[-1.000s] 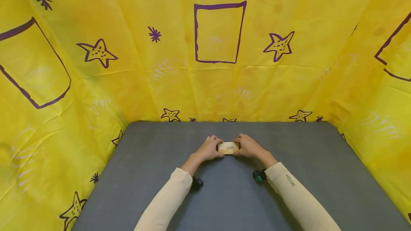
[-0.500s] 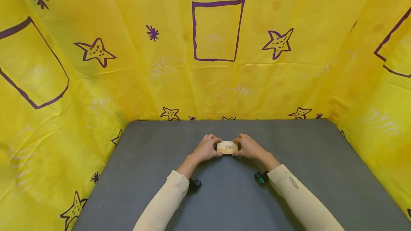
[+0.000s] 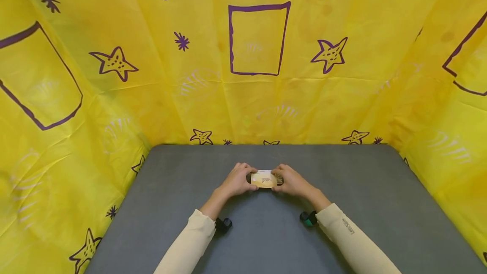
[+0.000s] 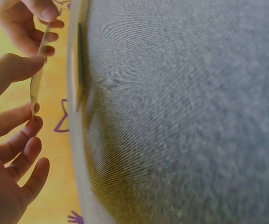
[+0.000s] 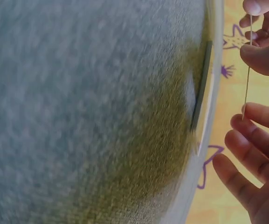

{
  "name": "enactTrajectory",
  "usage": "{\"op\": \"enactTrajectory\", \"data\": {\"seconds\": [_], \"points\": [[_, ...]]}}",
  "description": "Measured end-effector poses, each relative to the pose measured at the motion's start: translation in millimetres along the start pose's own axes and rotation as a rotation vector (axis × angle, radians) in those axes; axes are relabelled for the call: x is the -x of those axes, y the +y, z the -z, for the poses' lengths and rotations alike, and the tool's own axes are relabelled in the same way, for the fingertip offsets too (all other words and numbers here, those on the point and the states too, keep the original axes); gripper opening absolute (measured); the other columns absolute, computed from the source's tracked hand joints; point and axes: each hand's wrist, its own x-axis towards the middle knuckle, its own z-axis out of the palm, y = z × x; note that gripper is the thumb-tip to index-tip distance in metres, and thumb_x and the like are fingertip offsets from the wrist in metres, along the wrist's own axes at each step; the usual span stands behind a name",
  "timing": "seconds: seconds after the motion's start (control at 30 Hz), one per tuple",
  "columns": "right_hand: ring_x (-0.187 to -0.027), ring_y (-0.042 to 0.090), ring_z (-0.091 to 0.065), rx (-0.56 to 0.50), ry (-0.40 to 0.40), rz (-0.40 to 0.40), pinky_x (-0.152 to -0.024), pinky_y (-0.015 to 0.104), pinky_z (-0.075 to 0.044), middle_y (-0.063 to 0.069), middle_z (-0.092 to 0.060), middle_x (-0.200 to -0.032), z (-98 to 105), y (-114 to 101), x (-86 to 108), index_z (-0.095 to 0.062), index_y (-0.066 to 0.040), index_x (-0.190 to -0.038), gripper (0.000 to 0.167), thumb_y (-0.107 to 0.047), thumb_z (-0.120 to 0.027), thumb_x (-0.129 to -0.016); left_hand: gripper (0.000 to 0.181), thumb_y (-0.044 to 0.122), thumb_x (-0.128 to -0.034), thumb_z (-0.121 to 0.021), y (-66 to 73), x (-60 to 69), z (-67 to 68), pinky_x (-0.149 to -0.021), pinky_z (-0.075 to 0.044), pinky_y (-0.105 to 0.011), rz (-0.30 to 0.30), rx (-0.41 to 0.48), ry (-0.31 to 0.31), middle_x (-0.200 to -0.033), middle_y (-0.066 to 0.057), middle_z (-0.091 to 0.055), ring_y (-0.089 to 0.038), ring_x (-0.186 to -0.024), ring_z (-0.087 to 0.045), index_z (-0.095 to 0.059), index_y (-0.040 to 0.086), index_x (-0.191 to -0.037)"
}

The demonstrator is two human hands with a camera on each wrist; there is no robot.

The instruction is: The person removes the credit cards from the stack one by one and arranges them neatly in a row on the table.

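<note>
A thin pale yellow card with dark line print is held up between both hands. My left hand pinches its left end, thumb on the near edge and fingers on the far edge. At the other end, my right hand grips it the same way. Both wrist views show the card nearly edge-on, raised off the table. Under it on the tabletop lies a flat dark thing with a pale side; its kind is unclear. In the head view part of this dark thing shows right of the card.
A grey cloth-covered table with rounded far corners spreads under the hands. Yellow fabric printed with purple starfish and outlines hangs around its back and sides. Each wrist wears a black strapped camera.
Both hands have moved slightly left and nearer with the card, the left hand more. More of the dark thing now shows at the card's right end. The grip has stayed.
</note>
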Motion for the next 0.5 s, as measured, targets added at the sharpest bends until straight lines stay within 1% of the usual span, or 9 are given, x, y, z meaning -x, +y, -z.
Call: {"op": "enactTrajectory", "data": {"seconds": [0.2,0.5], "points": [[-0.100,0.022,-0.056,-0.031,0.011,0.035,-0.086,0.040,-0.049,0.009,-0.060,-0.109,-3,-3,-0.4,-0.065,-0.002,-0.120,0.049,-0.020,-0.079,-0.077,0.053,0.031,-0.0755,-0.082,1.1,10.8,8.9,-0.091,-0.043,-0.042,-0.006,-0.022,0.019,-0.113,-0.007,-0.061,-0.024,-0.105,-0.049,-0.067,0.010,-0.122],[-0.100,0.023,-0.057,-0.033,0.012,0.058,-0.085,0.040,-0.049,0.008,-0.060,-0.108,-5,-16,0.3,-0.065,-0.003,-0.120,0.050,-0.022,-0.080,-0.076,0.051,0.029,-0.0739,-0.083,-3.7,27.3,15.2,-0.089,-0.044,-0.042,0.000,0.030,0.043,-0.112,-0.007,-0.062,-0.024,-0.105,-0.049,-0.068,0.010,-0.119]]}}
